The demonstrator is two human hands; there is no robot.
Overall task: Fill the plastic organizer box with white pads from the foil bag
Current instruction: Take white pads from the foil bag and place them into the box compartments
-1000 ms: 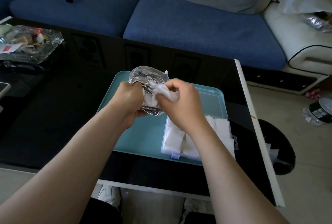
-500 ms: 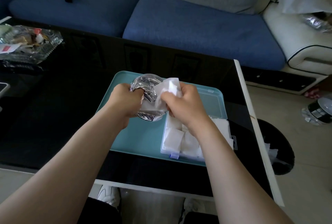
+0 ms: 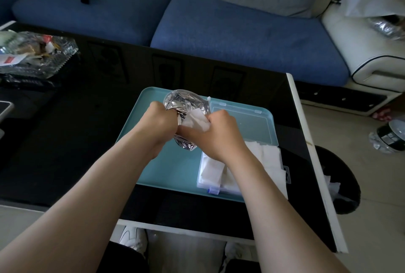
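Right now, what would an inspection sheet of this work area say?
Surface: glossy black table with a teal tray on it.
Job's things: foil bag held above the tray; clear box on the tray, lid open, white pads inside.
Clutter: glass dish of odds and ends at the table's far left.
Hands: left hand grips the foil bag; right hand pinches a white pad at its mouth.
Cables: nothing seen.
Surroundings: blue sofa behind the table; bottle on the floor at right.
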